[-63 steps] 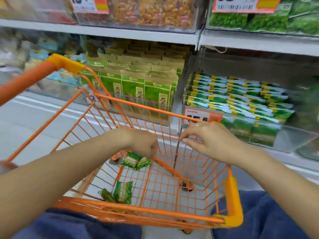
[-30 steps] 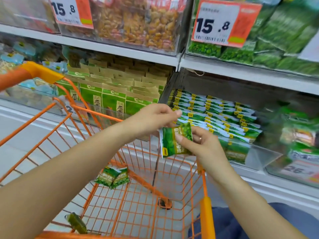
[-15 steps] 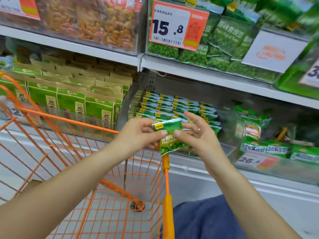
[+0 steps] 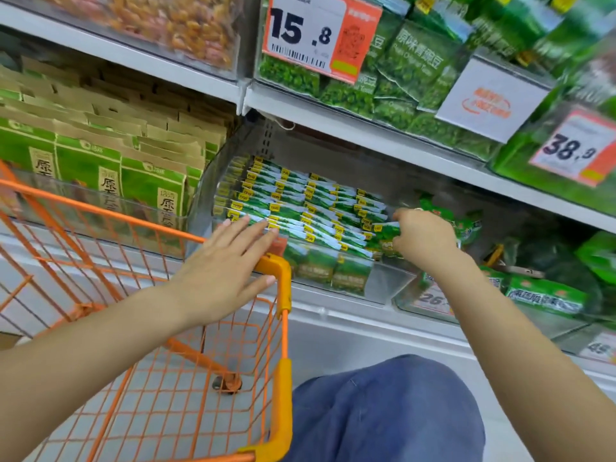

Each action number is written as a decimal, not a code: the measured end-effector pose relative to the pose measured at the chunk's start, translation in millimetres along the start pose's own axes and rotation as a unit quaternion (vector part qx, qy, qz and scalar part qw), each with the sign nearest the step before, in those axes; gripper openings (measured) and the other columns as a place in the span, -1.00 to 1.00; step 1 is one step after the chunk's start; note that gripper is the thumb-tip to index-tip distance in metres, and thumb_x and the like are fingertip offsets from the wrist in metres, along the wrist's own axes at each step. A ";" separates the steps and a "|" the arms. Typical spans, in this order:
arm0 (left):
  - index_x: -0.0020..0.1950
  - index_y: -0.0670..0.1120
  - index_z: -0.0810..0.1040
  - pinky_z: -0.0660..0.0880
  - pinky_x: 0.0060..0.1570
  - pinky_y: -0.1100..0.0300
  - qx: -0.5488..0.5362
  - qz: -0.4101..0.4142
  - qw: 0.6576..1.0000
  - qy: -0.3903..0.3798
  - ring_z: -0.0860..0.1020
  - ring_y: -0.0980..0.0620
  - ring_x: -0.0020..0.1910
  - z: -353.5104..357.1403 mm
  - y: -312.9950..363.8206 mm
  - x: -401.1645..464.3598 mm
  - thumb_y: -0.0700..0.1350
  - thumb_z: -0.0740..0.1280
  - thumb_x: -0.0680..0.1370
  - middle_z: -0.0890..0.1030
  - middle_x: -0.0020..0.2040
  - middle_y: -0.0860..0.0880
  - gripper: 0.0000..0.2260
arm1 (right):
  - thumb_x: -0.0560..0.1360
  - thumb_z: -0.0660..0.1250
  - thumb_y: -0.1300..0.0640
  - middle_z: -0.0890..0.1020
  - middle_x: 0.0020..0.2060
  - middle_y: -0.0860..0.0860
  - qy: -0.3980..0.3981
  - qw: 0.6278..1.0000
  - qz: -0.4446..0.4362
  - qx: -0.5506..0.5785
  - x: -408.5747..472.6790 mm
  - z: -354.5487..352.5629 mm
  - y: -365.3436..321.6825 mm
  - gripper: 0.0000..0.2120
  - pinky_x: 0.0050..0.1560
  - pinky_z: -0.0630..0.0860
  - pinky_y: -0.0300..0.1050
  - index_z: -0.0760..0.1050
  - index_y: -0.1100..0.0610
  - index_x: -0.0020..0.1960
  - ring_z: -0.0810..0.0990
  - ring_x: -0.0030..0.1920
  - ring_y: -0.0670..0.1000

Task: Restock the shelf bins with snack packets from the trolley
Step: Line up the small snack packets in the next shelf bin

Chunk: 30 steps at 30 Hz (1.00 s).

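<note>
Currently, head view only.
Right hand (image 4: 425,236): a green snack packet (image 4: 386,232) is pinched at the right end of the clear shelf bin (image 4: 383,281).
Left hand (image 4: 230,265): flat, fingers straight, nothing held, above the trolley (image 4: 283,295) corner.
Advice: the packet should be slid in upright, aligned with the front row.

One view only, worn on my head. It looks forward and steeply down, close in on the clear shelf bin (image 4: 376,281), which sits mid-frame. Orange trolley (image 4: 283,295) lower left of the bin, my blue-clad knee below it. Both my forearms enter from the bottom edge. Upper shelf edge (image 4: 383,141) runs tilted above the bin; wide-angle bending at the borders.
</note>
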<state>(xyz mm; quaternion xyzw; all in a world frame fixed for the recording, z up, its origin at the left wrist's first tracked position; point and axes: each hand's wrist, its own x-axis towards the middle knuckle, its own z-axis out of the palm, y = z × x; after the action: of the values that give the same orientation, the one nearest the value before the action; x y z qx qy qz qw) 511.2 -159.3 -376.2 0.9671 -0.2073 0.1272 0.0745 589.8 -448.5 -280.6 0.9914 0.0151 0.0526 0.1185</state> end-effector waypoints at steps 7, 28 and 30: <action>0.50 -0.13 0.27 0.10 0.41 0.00 0.031 0.039 0.999 0.018 0.34 -0.19 0.42 -1.4 -7.7 -3.0 0.18 0.06 0.56 0.36 0.45 -0.15 -0.41 | 0.47 0.17 0.40 0.44 -0.32 0.10 -0.078 0.997 -0.008 -0.006 22.4 16.6 -15.8 -0.92 -0.23 0.38 -0.09 0.36 0.27 -0.10 0.45 -0.20 0.13; 0.54 0.00 0.16 -0.05 0.42 0.25 -0.099 0.016 0.995 -0.001 0.05 0.02 0.53 -34.6 -10.8 1.0 0.04 0.22 0.60 0.13 0.55 0.01 -0.47 | 0.53 0.23 0.24 0.54 -0.14 0.11 0.033 0.996 -0.044 -0.072 11.0 -7.8 -37.5 -0.84 -0.25 0.39 -0.07 0.46 0.21 0.09 0.54 -0.14 0.16; 0.33 0.00 0.45 0.29 0.26 0.18 -0.115 0.002 0.992 0.052 0.38 0.01 0.31 -52.8 -17.2 -1.0 0.04 0.19 0.59 0.50 0.29 0.01 -0.67 | 0.57 0.21 0.10 0.60 -0.13 0.10 0.116 0.989 -0.089 0.032 -12.3 -20.1 -66.4 -0.82 -0.25 0.40 -0.05 0.49 0.15 0.09 0.58 -0.12 0.20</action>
<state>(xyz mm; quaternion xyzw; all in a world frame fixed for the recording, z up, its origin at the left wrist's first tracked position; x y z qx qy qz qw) 506.2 -133.0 -327.6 0.9438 -0.2181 0.1530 0.1958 574.3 -379.8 -278.2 0.9767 0.1185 0.1555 0.0880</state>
